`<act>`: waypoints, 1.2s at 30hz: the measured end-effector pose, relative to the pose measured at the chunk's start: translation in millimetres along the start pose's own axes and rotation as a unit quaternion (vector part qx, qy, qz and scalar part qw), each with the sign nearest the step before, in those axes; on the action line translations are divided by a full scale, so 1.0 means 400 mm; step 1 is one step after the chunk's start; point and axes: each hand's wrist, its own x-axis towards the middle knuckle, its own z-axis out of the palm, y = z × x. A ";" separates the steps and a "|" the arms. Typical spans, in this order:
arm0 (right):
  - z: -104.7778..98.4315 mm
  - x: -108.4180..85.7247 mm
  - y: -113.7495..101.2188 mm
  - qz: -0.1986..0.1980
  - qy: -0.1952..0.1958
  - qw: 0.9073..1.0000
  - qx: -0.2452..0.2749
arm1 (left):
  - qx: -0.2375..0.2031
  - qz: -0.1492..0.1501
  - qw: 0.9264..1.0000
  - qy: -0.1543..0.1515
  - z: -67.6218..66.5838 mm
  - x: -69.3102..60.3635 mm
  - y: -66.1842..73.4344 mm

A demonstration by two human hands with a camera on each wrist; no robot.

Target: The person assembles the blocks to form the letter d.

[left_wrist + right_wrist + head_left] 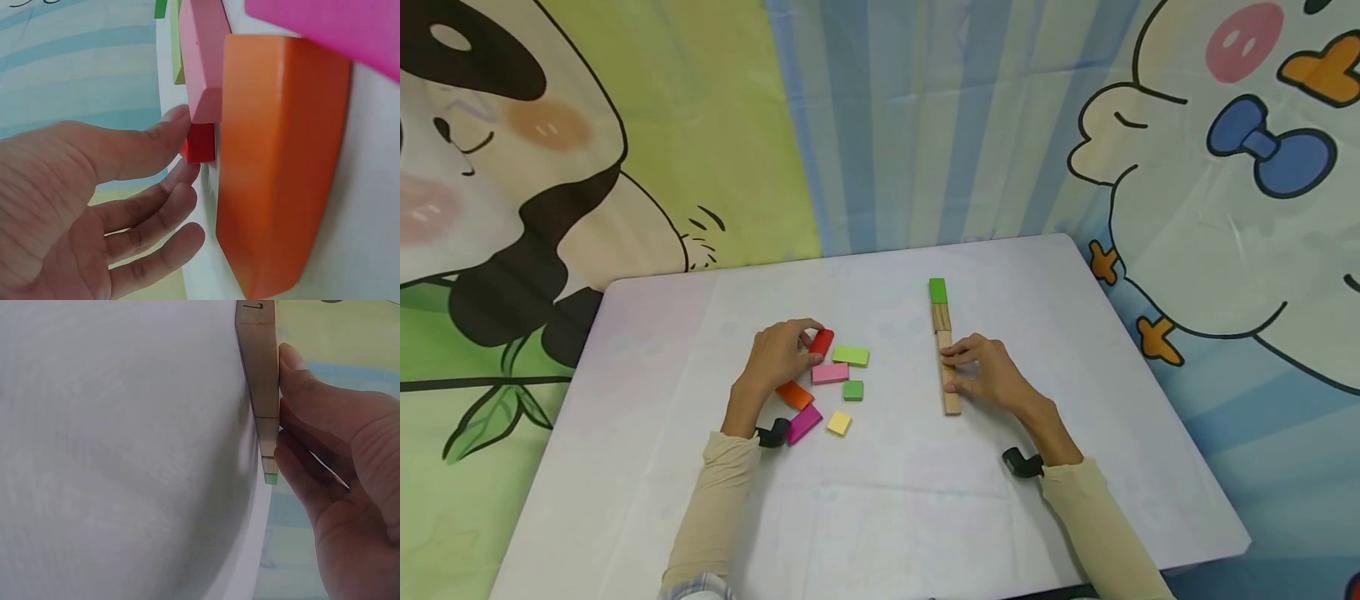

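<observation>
In the head view, my left hand point(777, 357) pinches a red block point(822, 342) between thumb and fingers at the far side of a loose group of coloured blocks. The left wrist view shows the thumb and index finger at the red block's sides, with an orange block point(281, 162) close by. My right hand point(996, 375) rests its fingertips and thumb on a straight row of plain wooden blocks point(945, 346), which has a green block point(937, 290) at its far end. In the right wrist view the fingers lie against the row without curling round it.
Around the left hand lie a light green block point(851, 356), a pink block point(830, 374), a small green block point(853, 390), a magenta block point(805, 423) and a yellow block point(839, 422). All are on a white table point(887, 517) before a cartoon-printed cloth point(910, 125).
</observation>
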 end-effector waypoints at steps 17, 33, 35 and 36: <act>-0.001 0.001 0.000 0.002 0.002 1.000 -0.001 | 0.044 -0.032 0.998 0.039 0.016 0.022 0.004; -0.002 -0.003 0.002 -0.003 0.006 1.000 -0.003 | 0.010 0.007 1.000 0.021 0.028 0.106 0.026; -0.001 -0.003 0.002 -0.003 0.005 1.000 -0.002 | 0.006 0.015 1.000 0.018 0.028 0.121 0.036; -0.001 -0.002 0.003 -0.003 0.005 1.000 -0.002 | 0.005 0.018 1.000 0.016 0.028 0.129 0.040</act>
